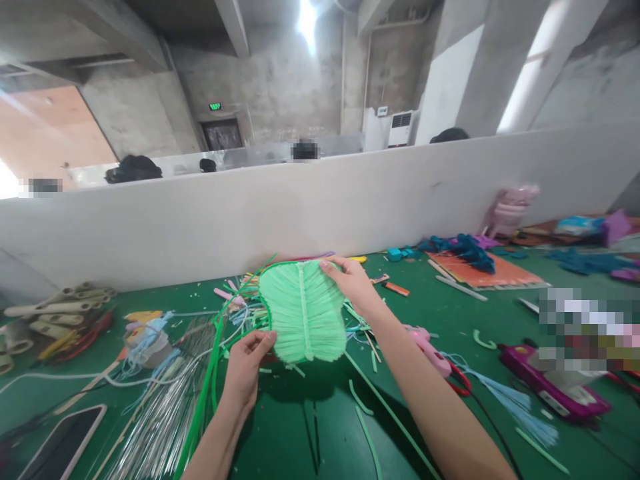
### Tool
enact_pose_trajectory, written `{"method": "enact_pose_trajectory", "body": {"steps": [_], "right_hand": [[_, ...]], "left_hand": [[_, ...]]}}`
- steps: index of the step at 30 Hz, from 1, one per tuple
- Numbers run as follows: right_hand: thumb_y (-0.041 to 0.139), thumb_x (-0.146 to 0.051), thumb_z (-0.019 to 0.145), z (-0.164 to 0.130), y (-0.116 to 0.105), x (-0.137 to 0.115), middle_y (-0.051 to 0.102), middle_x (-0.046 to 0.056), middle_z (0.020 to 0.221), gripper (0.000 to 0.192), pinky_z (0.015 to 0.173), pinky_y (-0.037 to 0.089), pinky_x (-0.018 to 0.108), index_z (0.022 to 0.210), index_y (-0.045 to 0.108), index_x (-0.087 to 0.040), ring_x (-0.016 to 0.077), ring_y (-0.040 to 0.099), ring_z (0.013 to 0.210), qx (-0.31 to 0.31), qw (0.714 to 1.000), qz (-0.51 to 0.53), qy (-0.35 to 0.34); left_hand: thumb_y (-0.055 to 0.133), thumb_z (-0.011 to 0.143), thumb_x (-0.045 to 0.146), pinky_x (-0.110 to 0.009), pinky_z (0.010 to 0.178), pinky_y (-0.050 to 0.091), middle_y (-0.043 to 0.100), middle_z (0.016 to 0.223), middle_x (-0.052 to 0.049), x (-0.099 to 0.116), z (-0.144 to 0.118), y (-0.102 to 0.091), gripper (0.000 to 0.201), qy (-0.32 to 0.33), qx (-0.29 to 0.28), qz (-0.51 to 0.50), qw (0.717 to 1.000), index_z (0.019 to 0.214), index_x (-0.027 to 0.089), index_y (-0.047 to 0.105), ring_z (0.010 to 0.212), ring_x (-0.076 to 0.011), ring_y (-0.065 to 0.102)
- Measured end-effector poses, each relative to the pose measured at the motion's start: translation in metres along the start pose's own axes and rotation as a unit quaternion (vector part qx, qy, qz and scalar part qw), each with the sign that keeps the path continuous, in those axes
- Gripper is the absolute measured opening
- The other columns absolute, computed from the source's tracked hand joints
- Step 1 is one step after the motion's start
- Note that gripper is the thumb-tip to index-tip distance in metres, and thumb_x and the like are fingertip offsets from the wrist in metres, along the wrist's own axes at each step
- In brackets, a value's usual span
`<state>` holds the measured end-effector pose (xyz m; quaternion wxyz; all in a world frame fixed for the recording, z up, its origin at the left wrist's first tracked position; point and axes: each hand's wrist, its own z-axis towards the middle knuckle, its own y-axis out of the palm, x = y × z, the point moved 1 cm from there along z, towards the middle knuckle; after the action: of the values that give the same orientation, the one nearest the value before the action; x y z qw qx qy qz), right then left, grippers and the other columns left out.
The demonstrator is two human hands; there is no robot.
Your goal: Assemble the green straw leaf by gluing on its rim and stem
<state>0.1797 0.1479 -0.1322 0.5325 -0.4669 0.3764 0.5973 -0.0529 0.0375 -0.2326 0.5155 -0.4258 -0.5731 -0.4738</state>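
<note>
A light green leaf-shaped piece made of fuzzy pipe cleaners (287, 310) is held up above the table, with a raised rib down its middle. A darker green pipe cleaner (263, 300) runs along its left edge. My left hand (247, 363) pinches the lower left edge, thumb and fingers closed on it. At the upper right edge my right hand (353, 283) grips the piece between thumb and fingers. Loose dark green pipe cleaners (207, 380) trail beside my left forearm. Light green strips (367, 437) lie below my right arm.
On the green table (280, 433) lie a bundle of shiny wires (160, 407), a phone (63, 443), a pink glue gun (430, 350), a purple tool (553, 383) and blue tassels (520, 400). A white partition (240, 227) stands behind, with people's heads showing beyond it.
</note>
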Motion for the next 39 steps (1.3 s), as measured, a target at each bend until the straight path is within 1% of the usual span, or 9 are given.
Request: {"method": "enact_pose_trajectory", "body": {"steps": [3,6,12,18,25,30,33,35,39], "right_hand": [[0.061,-0.038,0.097,0.002,0.0,0.006,0.065,0.009,0.122,0.033,0.088,0.057,0.043,0.122,0.062,-0.016,0.0222,0.066,0.104,-0.013,1.0,-0.014,0.019],[0.062,-0.037,0.096,0.005,0.001,0.014,0.063,0.009,0.127,0.036,0.089,0.057,0.044,0.126,0.06,-0.017,0.0238,0.065,0.107,-0.025,0.999,-0.032,0.035],[0.063,-0.036,0.096,0.005,0.008,0.021,0.062,0.009,0.128,0.036,0.09,0.057,0.045,0.127,0.06,-0.017,0.0242,0.065,0.108,-0.045,0.996,-0.071,0.034],[0.063,-0.036,0.096,0.003,0.009,0.017,0.062,0.009,0.128,0.036,0.09,0.057,0.045,0.126,0.06,-0.017,0.0243,0.065,0.108,-0.066,0.992,-0.102,0.025],[0.062,-0.036,0.096,-0.003,0.01,0.01,0.063,0.009,0.127,0.035,0.09,0.057,0.045,0.126,0.06,-0.017,0.0239,0.065,0.107,-0.108,0.983,-0.151,0.015],[0.062,-0.037,0.096,-0.003,0.007,0.01,0.064,0.008,0.123,0.033,0.09,0.057,0.044,0.122,0.062,-0.016,0.0232,0.066,0.106,-0.125,0.976,-0.177,0.004],[0.064,-0.035,0.095,0.0,0.006,0.012,0.071,0.006,0.109,0.023,0.093,0.053,0.042,0.105,0.069,-0.015,0.0221,0.066,0.102,-0.119,0.977,-0.18,-0.001],[0.064,-0.032,0.092,0.001,0.007,0.012,0.073,0.004,0.097,0.018,0.093,0.049,0.038,0.093,0.072,-0.016,0.0219,0.067,0.098,-0.11,0.978,-0.177,-0.002],[0.061,-0.04,0.091,-0.003,0.007,0.002,0.071,0.001,0.078,0.028,0.074,0.046,0.03,0.081,0.073,-0.016,0.0183,0.064,0.077,-0.111,0.978,-0.175,-0.003]], "left_hand": [[0.064,0.093,0.036,-0.034,0.07,0.058,0.067,0.104,-0.005,-0.004,-0.001,0.0,0.028,-0.042,-0.062,0.012,0.997,0.112,0.015,0.063,0.083,-0.0166,0.066],[0.063,0.094,0.036,-0.035,0.072,0.058,0.067,0.106,-0.006,-0.006,0.0,0.0,0.029,-0.071,-0.111,0.017,0.991,0.114,0.016,0.063,0.084,-0.017,0.067],[0.063,0.093,0.038,-0.041,0.08,0.058,0.065,0.117,-0.009,-0.008,0.008,-0.003,0.034,-0.056,-0.085,0.022,0.995,0.12,0.017,0.061,0.096,-0.0209,0.066],[0.064,0.093,0.036,-0.039,0.078,0.059,0.066,0.114,-0.008,-0.01,0.002,-0.003,0.032,-0.086,-0.11,0.03,0.99,0.119,0.016,0.062,0.093,-0.0198,0.067],[0.062,0.094,0.039,-0.041,0.08,0.058,0.065,0.118,-0.009,-0.006,0.011,-0.008,0.035,-0.044,-0.033,-0.018,0.998,0.121,0.017,0.061,0.096,-0.0209,0.066],[0.064,0.093,0.035,-0.038,0.077,0.058,0.066,0.113,-0.007,-0.012,0.011,-0.008,0.031,-0.058,-0.021,-0.04,0.997,0.117,0.016,0.062,0.091,-0.0191,0.067],[0.063,0.094,0.037,-0.037,0.075,0.058,0.067,0.11,-0.007,-0.015,0.011,-0.008,0.03,-0.069,-0.007,-0.064,0.996,0.115,0.016,0.063,0.088,-0.0182,0.067],[0.063,0.094,0.036,-0.036,0.074,0.058,0.067,0.108,-0.006,-0.016,0.012,-0.01,0.029,-0.072,0.015,-0.078,0.994,0.114,0.016,0.063,0.087,-0.0177,0.066],[0.065,0.093,0.031,-0.032,0.068,0.057,0.067,0.101,-0.004,-0.014,0.014,-0.016,0.023,-0.077,0.058,-0.095,0.991,0.109,0.015,0.063,0.08,-0.015,0.065]]}}
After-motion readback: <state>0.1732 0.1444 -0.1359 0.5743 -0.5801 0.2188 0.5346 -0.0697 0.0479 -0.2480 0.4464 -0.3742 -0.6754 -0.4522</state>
